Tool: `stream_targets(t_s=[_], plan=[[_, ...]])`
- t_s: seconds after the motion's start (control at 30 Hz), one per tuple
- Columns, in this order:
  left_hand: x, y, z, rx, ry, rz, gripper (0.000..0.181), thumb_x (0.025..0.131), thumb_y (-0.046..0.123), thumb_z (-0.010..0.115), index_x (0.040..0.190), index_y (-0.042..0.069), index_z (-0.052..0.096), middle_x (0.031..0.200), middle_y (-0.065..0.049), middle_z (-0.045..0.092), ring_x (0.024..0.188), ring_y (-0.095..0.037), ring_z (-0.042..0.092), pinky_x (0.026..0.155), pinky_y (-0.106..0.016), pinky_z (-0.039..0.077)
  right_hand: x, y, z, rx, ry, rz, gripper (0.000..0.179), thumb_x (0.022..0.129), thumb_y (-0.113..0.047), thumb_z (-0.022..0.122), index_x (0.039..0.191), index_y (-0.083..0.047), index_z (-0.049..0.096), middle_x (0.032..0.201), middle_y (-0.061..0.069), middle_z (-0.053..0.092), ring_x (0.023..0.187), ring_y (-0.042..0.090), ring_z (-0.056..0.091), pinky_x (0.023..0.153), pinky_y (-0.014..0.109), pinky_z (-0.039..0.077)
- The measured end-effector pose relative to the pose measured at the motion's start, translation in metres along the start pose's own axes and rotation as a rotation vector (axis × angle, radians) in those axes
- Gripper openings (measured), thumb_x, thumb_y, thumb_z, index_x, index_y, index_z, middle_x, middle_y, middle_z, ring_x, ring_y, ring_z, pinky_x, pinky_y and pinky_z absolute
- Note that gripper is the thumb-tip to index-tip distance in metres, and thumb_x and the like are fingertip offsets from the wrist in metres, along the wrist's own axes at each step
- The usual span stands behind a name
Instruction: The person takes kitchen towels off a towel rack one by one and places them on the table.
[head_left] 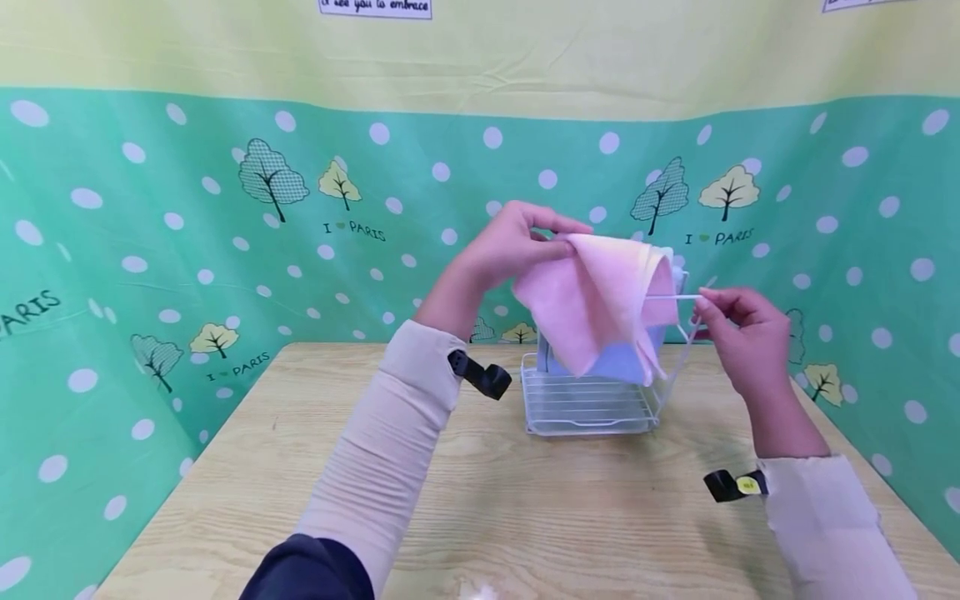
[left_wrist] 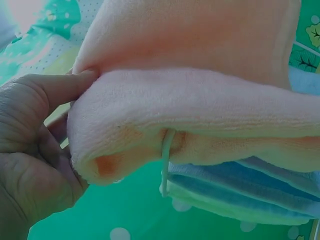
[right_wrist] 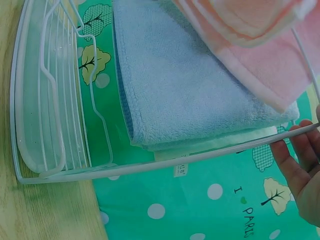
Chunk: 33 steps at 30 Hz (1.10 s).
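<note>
My left hand (head_left: pixel 513 242) pinches the upper left edge of a pink towel (head_left: pixel 555 304), thumb on top. The towel drapes over a thin white bar (left_wrist: pixel 166 160) of a white wire rack (head_left: pixel 588 429), its lower corners hanging loose. My right hand (head_left: pixel 750 337) grips the rack's upright frame near the right end of that bar, fingers around the wire in the right wrist view. Behind the pink towel hangs a folded light blue towel (right_wrist: pixel 175 75), with a pale green cloth (left_wrist: pixel 240 205) beyond it. Part of the blue towel is hidden by the pink one.
The rack's base holds a clear tray (right_wrist: pixel 35 100) under wire slats and stands toward the back of a wooden table (head_left: pixel 450 500). A green dotted curtain (head_left: pixel 420 183) with printed trees hangs close behind the table and along both sides.
</note>
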<state>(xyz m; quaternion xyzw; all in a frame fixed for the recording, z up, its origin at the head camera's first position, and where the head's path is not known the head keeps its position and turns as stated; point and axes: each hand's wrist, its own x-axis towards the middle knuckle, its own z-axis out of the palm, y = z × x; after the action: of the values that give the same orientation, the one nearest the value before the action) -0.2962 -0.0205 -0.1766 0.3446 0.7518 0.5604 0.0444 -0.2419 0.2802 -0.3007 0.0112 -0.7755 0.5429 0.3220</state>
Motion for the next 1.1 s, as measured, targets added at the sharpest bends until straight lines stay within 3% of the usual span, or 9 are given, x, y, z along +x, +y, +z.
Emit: stream_targets(t_s=[0.3, 0.57, 0.93, 1.1], plan=[[-0.014, -0.001, -0.014, -0.044, 0.096, 0.097, 0.022, 0.085, 0.005, 0.075, 0.107, 0.003, 0.075, 0.108, -0.006, 0.071, 0.084, -0.029, 0.071, 0.072, -0.037, 0.058, -0.001, 0.0, 0.0, 0.028, -0.009, -0.028, 0.026, 0.093, -0.014, 0.067, 0.115, -0.001, 0.068, 0.09, -0.006, 0.065, 0.078, 0.012, 0.062, 0.067, 0.018, 0.055], [-0.028, -0.003, -0.03, -0.07, 0.133, 0.107, 0.017, 0.082, 0.002, 0.077, 0.099, 0.003, 0.077, 0.096, -0.011, 0.071, 0.073, -0.03, 0.07, 0.065, -0.035, 0.057, 0.0, 0.0, -0.001, 0.024, -0.018, -0.014, 0.03, 0.093, -0.02, 0.066, 0.117, -0.002, 0.067, 0.094, -0.002, 0.064, 0.082, 0.015, 0.061, 0.069, 0.018, 0.055], [-0.046, -0.005, -0.046, -0.009, 0.216, 0.095, 0.014, 0.081, 0.003, 0.077, 0.095, 0.006, 0.078, 0.108, -0.008, 0.069, 0.07, -0.022, 0.07, 0.062, -0.031, 0.056, 0.0, 0.0, -0.001, 0.023, -0.033, -0.017, 0.029, 0.093, -0.018, 0.066, 0.116, 0.0, 0.065, 0.093, -0.004, 0.064, 0.08, 0.013, 0.064, 0.069, 0.018, 0.055], [-0.053, -0.007, -0.053, -0.062, 0.24, 0.148, 0.014, 0.082, -0.002, 0.074, 0.095, 0.003, 0.078, 0.097, -0.011, 0.072, 0.067, -0.026, 0.071, 0.06, -0.034, 0.058, 0.001, -0.001, 0.0, 0.059, -0.036, -0.03, 0.027, 0.094, -0.011, 0.065, 0.115, 0.006, 0.064, 0.09, -0.007, 0.064, 0.08, 0.015, 0.061, 0.067, 0.018, 0.056]])
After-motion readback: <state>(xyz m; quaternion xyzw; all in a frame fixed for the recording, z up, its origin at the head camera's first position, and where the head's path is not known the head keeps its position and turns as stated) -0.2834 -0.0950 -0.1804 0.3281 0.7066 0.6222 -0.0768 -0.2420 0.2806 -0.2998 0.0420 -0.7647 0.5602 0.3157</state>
